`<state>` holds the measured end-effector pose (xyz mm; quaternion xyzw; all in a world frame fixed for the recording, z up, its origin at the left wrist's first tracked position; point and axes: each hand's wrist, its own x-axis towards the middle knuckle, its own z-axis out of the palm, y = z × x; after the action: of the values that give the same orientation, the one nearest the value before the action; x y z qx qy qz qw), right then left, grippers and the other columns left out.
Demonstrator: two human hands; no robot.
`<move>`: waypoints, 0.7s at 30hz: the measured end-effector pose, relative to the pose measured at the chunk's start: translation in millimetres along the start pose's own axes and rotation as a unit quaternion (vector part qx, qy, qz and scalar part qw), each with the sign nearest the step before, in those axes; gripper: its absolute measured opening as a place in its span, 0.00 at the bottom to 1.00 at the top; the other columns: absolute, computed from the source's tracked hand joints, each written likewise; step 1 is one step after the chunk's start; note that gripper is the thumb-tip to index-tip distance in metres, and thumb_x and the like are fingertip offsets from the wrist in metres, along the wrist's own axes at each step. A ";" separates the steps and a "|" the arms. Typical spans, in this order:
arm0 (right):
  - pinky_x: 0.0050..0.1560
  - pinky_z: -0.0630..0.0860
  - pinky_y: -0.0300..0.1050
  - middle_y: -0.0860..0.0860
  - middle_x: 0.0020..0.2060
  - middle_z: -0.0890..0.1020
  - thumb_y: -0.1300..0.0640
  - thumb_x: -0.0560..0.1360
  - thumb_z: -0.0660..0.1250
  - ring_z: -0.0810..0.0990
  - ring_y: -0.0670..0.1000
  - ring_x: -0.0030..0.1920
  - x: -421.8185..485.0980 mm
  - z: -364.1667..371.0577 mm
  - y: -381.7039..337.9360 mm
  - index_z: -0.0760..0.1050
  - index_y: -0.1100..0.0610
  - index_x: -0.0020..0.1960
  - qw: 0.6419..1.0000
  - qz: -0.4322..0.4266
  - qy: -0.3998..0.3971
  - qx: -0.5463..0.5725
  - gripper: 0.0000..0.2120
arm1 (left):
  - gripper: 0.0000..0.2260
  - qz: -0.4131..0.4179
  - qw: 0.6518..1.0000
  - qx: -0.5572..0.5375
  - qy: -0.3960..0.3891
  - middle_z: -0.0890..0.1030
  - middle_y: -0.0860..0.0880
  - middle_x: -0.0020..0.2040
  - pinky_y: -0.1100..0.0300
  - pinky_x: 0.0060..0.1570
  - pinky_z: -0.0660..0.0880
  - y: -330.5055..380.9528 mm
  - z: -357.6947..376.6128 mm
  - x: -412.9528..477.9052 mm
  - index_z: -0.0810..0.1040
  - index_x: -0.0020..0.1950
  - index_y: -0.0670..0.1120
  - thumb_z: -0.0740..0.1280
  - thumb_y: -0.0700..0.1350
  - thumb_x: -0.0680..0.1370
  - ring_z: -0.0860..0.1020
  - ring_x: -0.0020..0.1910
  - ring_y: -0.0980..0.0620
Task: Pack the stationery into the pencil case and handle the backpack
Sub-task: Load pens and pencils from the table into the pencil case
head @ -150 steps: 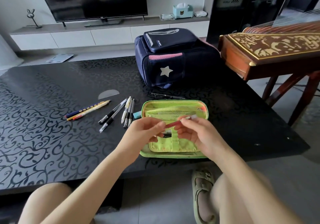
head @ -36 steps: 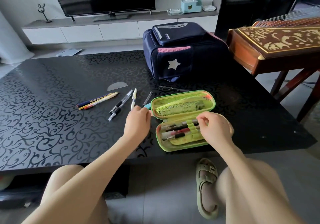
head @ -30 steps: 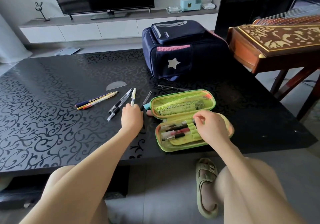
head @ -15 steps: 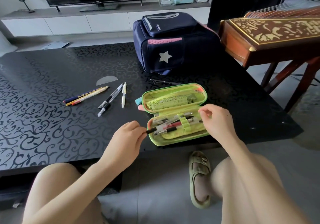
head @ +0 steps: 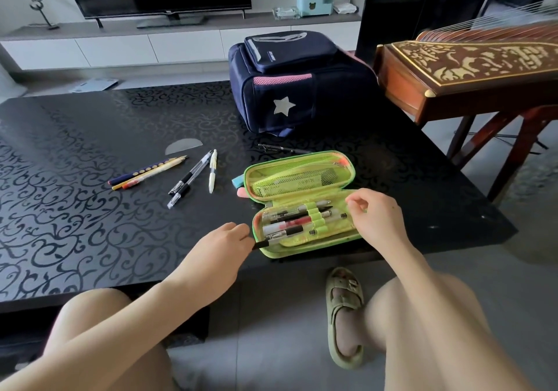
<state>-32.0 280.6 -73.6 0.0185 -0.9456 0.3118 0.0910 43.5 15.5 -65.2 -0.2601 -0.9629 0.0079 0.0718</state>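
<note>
The green pencil case (head: pixel 344 167) lies open near the black table's front edge, with several pens under its elastic loops. My left hand (head: pixel 220 245) pinches the black end of a pen (head: pixel 282 235) that lies in the lowest loop. My right hand (head: pixel 376 215) rests at the case's right end, fingers curled over the loops; what they touch is hidden. Loose on the table to the left are two pencils (head: pixel 148 171), two black-grip pens (head: pixel 188 179) and a white pen (head: pixel 212 170). The navy backpack (head: pixel 290 82) with a white star stands behind the case.
A clear protractor (head: pixel 183 146), a dark pen (head: pixel 283 149), and blue and pink erasers (head: pixel 238 186) beside the case lie on the table (head: pixel 75 209). A wooden zither (head: pixel 471 67) on a stand is at the right. My sandalled foot (head: pixel 344 315) is below the table edge.
My left hand picked a pen from the loose group and brought it to the case, sliding it into the lowest loop. My right hand stayed at the case's right end.
</note>
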 end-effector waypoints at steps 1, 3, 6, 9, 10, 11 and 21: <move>0.47 0.72 0.44 0.50 0.43 0.83 0.61 0.76 0.63 0.79 0.51 0.44 0.1 0.4 0.2 0.80 0.57 0.48 1.000 0.001 0.000 0.000 0.07 | 0.14 0.000 1.000 0.004 -0.007 0.74 0.53 0.31 0.65 0.23 0.73 -0.2 0.3 0.8 0.77 0.32 0.49 0.77 0.35 0.57 0.73 0.28 0.53; 0.46 0.72 0.43 0.50 0.43 0.83 0.61 0.76 0.63 0.79 0.50 0.44 0.8 2.3 0.3 0.80 0.57 0.48 1.000 -0.001 -0.001 -0.003 0.08 | 0.14 0.007 1.000 0.011 -0.015 0.75 0.53 0.31 0.65 0.22 0.72 1.3 1.2 7.5 0.76 0.32 0.48 0.76 0.34 0.55 0.73 0.27 0.53; 0.47 0.73 0.44 0.49 0.44 0.83 0.61 0.76 0.62 0.79 0.50 0.44 1.8 5.0 -1.7 0.80 0.57 0.49 1.000 -0.004 -0.003 -0.010 0.08 | 0.12 0.019 1.000 0.010 -0.020 0.77 0.51 0.35 0.65 0.25 0.73 14.5 2.9 28.4 0.78 0.35 0.47 0.74 0.34 0.57 0.75 0.31 0.52; 0.49 0.75 0.47 0.50 0.44 0.83 0.61 0.76 0.62 0.80 0.51 0.45 1.6 8.2 -7.1 0.80 0.57 0.48 1.000 -0.014 0.011 -0.006 0.08 | 0.09 -0.014 0.998 -0.005 -0.065 0.75 0.47 0.50 0.55 0.46 0.76 26.8 11.6 53.2 0.75 0.51 0.44 0.63 0.35 0.73 0.74 0.50 0.47; 0.50 0.75 0.49 0.50 0.44 0.83 0.61 0.76 0.62 0.80 0.52 0.46 2.9 9.5 -10.4 0.80 0.58 0.48 1.000 -0.020 0.018 -0.004 0.08 | 0.09 -0.027 0.996 -0.023 -0.077 0.74 0.46 0.52 0.53 0.49 0.74 28.4 11.9 58.9 0.74 0.54 0.44 0.61 0.37 0.76 0.73 0.52 0.46; 0.51 0.76 0.50 0.50 0.44 0.83 0.61 0.76 0.63 0.80 0.52 0.46 3.4 11.0 -12.9 0.80 0.57 0.48 0.999 -0.027 0.025 0.001 0.08 | 0.09 -0.035 0.996 -0.043 -0.073 0.74 0.47 0.53 0.53 0.50 0.74 29.4 11.8 61.9 0.74 0.56 0.45 0.60 0.40 0.77 0.73 0.53 0.46; 0.45 0.71 0.45 0.52 0.39 0.83 0.60 0.76 0.62 0.79 0.55 0.43 73.9 36.7 -65.7 0.81 0.58 0.44 0.982 -0.152 0.037 -0.105 0.09 | 0.10 -0.255 0.957 -0.107 0.093 0.78 0.45 0.47 0.52 0.46 0.74 -82.3 15.6 34.6 0.80 0.53 0.44 0.65 0.47 0.76 0.76 0.48 0.41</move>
<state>-104.4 207.6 -50.4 0.1404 -0.9553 0.1935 0.1740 -29.4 -37.9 -71.7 -0.0120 -0.9815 -0.1374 0.1325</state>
